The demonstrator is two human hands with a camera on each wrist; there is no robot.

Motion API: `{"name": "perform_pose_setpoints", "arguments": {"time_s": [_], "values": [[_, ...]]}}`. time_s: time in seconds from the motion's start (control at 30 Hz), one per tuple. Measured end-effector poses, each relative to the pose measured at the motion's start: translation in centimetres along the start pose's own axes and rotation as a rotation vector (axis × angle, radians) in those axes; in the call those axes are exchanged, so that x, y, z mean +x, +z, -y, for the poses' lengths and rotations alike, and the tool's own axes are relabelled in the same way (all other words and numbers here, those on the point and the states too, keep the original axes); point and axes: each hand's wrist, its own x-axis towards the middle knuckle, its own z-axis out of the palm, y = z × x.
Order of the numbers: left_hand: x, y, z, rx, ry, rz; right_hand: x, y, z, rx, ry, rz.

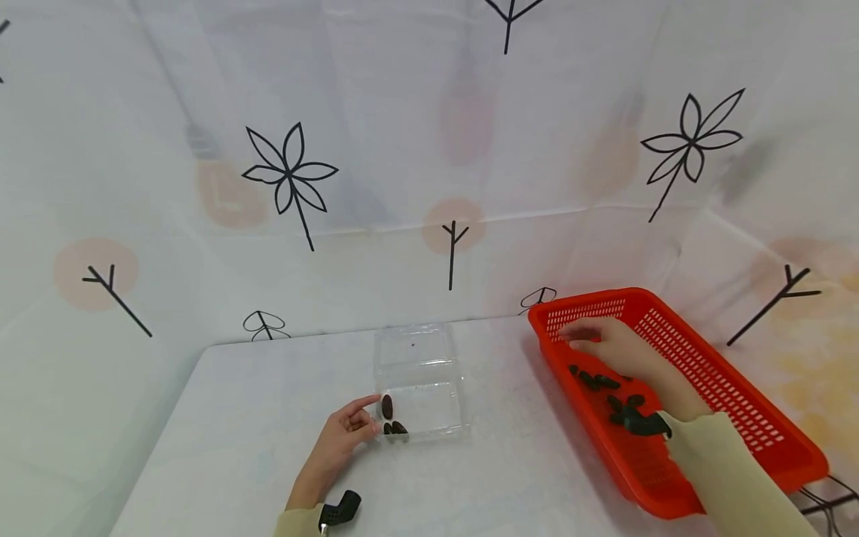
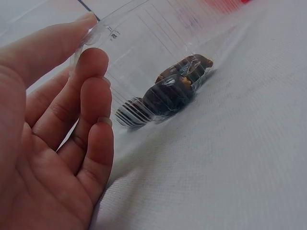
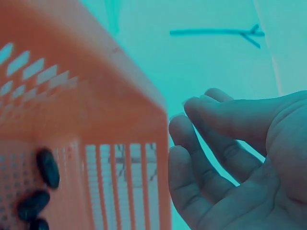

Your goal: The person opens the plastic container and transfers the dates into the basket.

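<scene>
My left hand (image 1: 344,436) is at the left side of a clear plastic box (image 1: 432,409), its thumb and bent fingers gripping the wall by a corner. Inside, three dark brown dates (image 1: 387,406) lie toward the near left; in the left wrist view, these dates (image 2: 168,96) show through the plastic. Over the far part of a red basket (image 1: 590,418) hovers my right hand (image 1: 614,347), fingers loosely bent. The right wrist view shows no item between the fingers of this hand (image 3: 225,158). Several dates (image 1: 607,381) lie on the basket floor below it.
The box's clear lid (image 1: 414,347) lies folded back toward the wall. A white cloth (image 1: 221,440) covers the table, and a patterned sheet (image 1: 376,164) hangs behind. Cables (image 1: 828,503) run beyond the basket's near right corner.
</scene>
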Motion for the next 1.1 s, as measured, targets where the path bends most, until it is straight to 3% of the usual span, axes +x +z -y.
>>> {"name": "perform_pose_setpoints", "arguments": {"time_s": [0.27, 0.57, 1.1], "values": [[0.0, -0.1, 0.2, 0.004, 0.015, 0.004, 2.2, 2.5, 2.4, 0.038, -0.074, 0.083], [0.0, -0.1, 0.0, -0.012, 0.010, 0.013, 5.0, 6.5, 5.1, 0.105, -0.065, 0.230], [-0.1, -0.1, 0.1, -0.010, 0.018, 0.016, 10.4, 13.1, 8.8, 0.105, -0.131, 0.469]]}}
